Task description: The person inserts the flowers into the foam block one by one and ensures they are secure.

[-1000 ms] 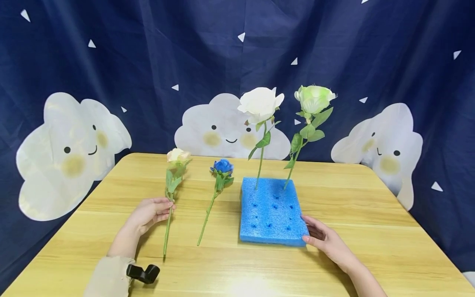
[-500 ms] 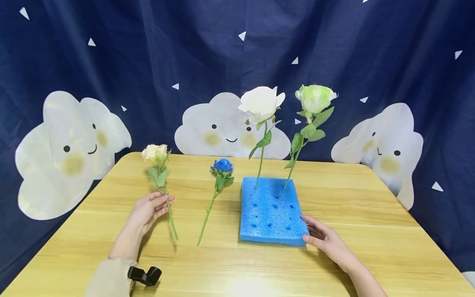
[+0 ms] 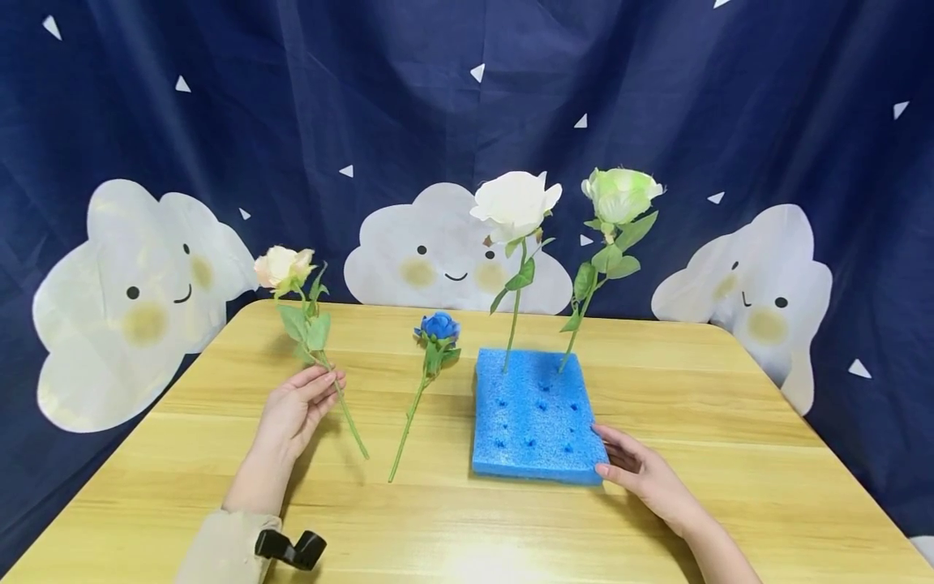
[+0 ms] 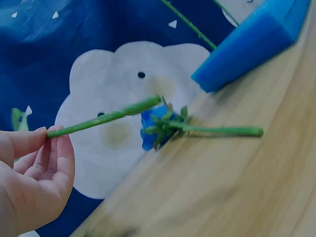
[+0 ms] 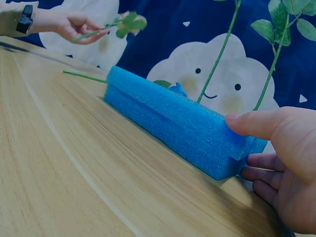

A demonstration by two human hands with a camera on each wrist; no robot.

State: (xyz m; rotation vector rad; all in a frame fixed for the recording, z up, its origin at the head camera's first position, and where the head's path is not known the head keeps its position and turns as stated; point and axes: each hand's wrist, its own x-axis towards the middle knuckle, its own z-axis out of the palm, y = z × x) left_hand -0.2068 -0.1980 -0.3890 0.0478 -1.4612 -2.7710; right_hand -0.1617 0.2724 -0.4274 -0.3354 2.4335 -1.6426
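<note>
My left hand (image 3: 295,410) pinches the stem of a cream-pink artificial rose (image 3: 283,269) between thumb and fingers. The flower is tilted, its bloom up and to the left and its lower stem (image 4: 111,117) pointing right, above the table. To its right a blue artificial rose (image 3: 438,328) lies on the tabletop. A blue foam block (image 3: 536,466) with several holes stands further right. My right hand (image 3: 642,474) holds its near right corner, with the thumb (image 5: 252,123) on the upper edge and the fingers at the side. A white rose (image 3: 516,203) and a green-white flower (image 3: 620,195) stand upright in the block's far holes.
All of this is on a light wooden table (image 3: 730,405). Behind the table's far edge hangs a dark blue curtain (image 3: 409,97) with smiling clouds and white triangles. A black device (image 3: 292,550) is strapped at the left sleeve.
My left hand has lifted the cream-pink rose off the table and turned it, so its bloom swings up and left and its stem end right. The right hand and foam block have stayed put.
</note>
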